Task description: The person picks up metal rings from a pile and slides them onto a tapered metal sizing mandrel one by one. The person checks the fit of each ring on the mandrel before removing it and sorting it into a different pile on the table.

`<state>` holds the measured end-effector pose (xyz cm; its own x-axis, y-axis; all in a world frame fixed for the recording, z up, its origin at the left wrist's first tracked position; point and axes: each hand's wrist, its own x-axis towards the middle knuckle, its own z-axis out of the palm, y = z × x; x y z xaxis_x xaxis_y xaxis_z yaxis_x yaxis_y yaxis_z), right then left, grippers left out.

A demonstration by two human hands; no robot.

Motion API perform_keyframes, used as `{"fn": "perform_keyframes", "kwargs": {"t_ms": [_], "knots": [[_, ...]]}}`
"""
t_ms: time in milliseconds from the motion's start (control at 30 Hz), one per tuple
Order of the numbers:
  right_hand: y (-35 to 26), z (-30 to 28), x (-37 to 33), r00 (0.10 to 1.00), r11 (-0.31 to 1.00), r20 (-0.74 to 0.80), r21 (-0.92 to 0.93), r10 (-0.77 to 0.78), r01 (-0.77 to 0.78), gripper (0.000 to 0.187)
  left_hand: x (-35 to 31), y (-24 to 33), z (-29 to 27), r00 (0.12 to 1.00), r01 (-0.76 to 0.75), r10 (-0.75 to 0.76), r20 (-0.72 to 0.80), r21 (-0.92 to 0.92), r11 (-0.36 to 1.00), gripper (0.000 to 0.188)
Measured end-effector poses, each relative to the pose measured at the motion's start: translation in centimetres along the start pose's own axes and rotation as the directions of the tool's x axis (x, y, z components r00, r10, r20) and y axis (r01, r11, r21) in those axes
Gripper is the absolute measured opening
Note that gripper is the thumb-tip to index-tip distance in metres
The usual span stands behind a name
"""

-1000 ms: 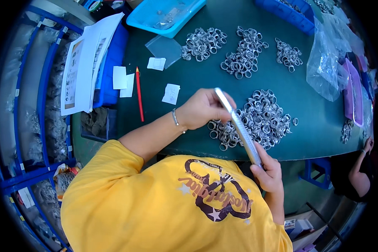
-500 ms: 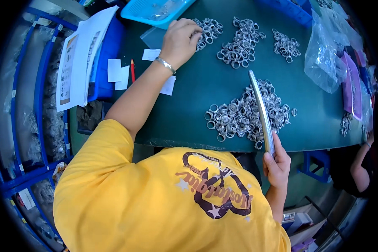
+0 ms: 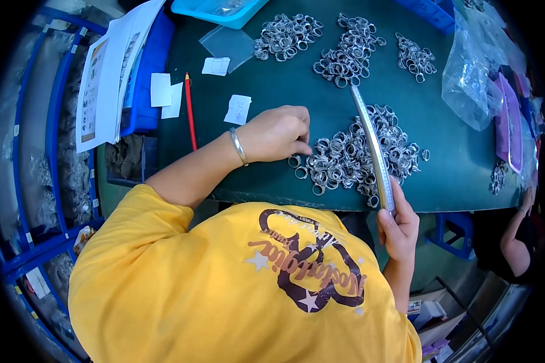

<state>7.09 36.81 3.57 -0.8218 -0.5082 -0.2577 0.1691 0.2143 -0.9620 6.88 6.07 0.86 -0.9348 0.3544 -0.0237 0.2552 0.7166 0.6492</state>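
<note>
My right hand (image 3: 398,225) grips the lower end of a long, tapered metal ring mandrel (image 3: 373,144). Its thin tip points away from me over a large pile of silver rings (image 3: 344,158) near the table's front edge. At the left side of that pile is my left hand (image 3: 277,134), with its fingers curled together close to the outermost rings; whether a ring is in them is hidden. Farther back lie three smaller ring heaps: a left one (image 3: 289,37), a middle one (image 3: 347,54) and a right one (image 3: 415,59).
Paper slips (image 3: 238,109) and a red pencil (image 3: 191,112) lie left on the green table (image 3: 254,181). Behind them are a flat plastic bag (image 3: 229,45) and a light-blue basket (image 3: 221,15). A clear bag (image 3: 466,85) and purple tray (image 3: 508,124) stand right, near another person's arm (image 3: 515,233).
My left hand has come away from the far left ring heap, back toward me to the near pile. My right hand still holds the mandrel in nearly the same place.
</note>
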Motion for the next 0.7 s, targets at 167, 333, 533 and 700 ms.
{"fn": "perform_keyframes", "kwargs": {"t_ms": [167, 333, 533, 700], "knots": [[-0.3, 0.2, 0.3, 1.000, 1.000, 0.021, 0.003, 0.017, -0.017, 0.052, -0.2, -0.5, 0.3, 0.989, 0.004, -0.016, -0.144, -0.080, 0.997, 0.010], [-0.1, 0.3, 0.4, 0.989, 0.990, 0.122, -0.104, -0.079, 0.092, 0.051, 0.0, -0.8, -0.6, 0.900, 0.034, -0.434, -0.037, -0.987, 0.155, 0.004], [-1.0, 0.7, 0.8, 0.962, 0.970, 0.241, -0.172, -0.129, 0.173, 0.051, 0.1, -0.9, -0.1, 0.900, -0.140, -0.425, -0.100, -0.988, -0.063, 0.026], [-2.1, 2.0, 2.5, 0.925, 0.951, 0.339, -0.191, -0.171, 0.245, 0.052, -0.1, 1.5, 1.1, 0.978, 0.030, -0.206, -0.016, -0.975, 0.221, 0.049]]}}
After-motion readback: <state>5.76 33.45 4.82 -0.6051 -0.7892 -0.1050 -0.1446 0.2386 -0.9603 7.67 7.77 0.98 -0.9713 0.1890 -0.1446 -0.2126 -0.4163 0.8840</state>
